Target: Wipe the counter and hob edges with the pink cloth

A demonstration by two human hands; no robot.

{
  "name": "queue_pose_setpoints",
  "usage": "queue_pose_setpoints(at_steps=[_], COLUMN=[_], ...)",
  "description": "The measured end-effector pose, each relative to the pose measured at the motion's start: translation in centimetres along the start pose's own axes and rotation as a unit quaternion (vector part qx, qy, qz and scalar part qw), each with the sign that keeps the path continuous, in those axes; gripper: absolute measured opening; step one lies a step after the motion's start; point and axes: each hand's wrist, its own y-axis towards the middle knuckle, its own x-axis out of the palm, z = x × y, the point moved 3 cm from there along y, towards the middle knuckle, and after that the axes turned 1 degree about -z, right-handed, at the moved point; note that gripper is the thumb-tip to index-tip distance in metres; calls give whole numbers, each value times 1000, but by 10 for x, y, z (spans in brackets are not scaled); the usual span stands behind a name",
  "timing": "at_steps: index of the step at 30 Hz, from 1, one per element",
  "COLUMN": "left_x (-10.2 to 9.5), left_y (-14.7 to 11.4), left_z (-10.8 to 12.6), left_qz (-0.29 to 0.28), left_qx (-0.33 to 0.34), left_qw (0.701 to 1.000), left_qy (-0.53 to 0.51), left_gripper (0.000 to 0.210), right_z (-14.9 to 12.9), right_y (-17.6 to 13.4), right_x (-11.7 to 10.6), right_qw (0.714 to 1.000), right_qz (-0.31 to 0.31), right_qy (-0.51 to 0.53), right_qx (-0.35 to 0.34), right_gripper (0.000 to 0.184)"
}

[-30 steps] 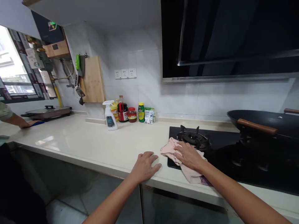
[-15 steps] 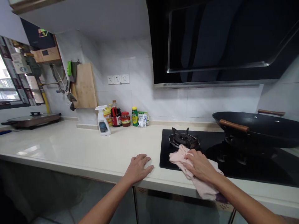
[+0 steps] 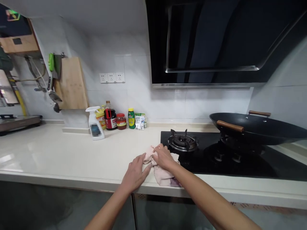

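Observation:
A pale pink cloth (image 3: pixel 165 176) lies bunched over the counter (image 3: pixel 120 150) and the left edge of the black gas stove (image 3: pixel 203 159). My right hand (image 3: pixel 164 156) presses on it with bent fingers and grips its upper part. Just left of it, my left hand (image 3: pixel 134 174) rests on the counter, fingers stretched out, fingertips at the cloth's edge. Whether those fingertips touch the cloth is hard to tell. Behind my right hand stands the bare left burner (image 3: pixel 182 141).
A large black wok (image 3: pixel 261 129) sits on the right burner under the range hood (image 3: pixel 211 41). Along the wall stand a white spray bottle (image 3: pixel 96 126), a dark sauce bottle (image 3: pixel 110 118), a red-lidded jar (image 3: pixel 121 122) and a green bottle (image 3: pixel 131 118). A cutting board (image 3: pixel 73 84) hangs at left.
My right hand has dragged the cloth leftward off the stove's front onto the counter edge, close to my left hand. The view has shifted a little to the right.

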Motion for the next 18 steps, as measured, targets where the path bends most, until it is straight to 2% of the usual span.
queue_pose_setpoints(at_steps=[2,4,7,9,11,14,18], left_x=[0,1,2,1,1,9,29], left_y=[0,0,0,2,5,14,36], left_z=[0,-3,-8,-10,-6,12,45], left_qz=[6,6,7,13,2,-47,-103], left_qx=[0,-4,1,1,-21,-58,-81], left_qw=[1000,1000,1000,1000,1000,997,991], left_qy=[-7,-6,-8,-9,-3,7,43], left_gripper=[60,63,68,67,69,80,103], right_z=[-2,-3,-3,7,25,64,126], right_y=[12,19,12,-6,-33,-78,-122], right_x=[-2,-6,-16,-27,-39,-55,-70], right_qw=[998,996,998,998,999,995,993], right_qz=[16,6,-30,-37,-22,14,95], right_qy=[2,10,28,34,35,50,38], right_qx=[56,84,53,26,-11,-80,-59], right_gripper=[35,42,44,43,42,36,36])
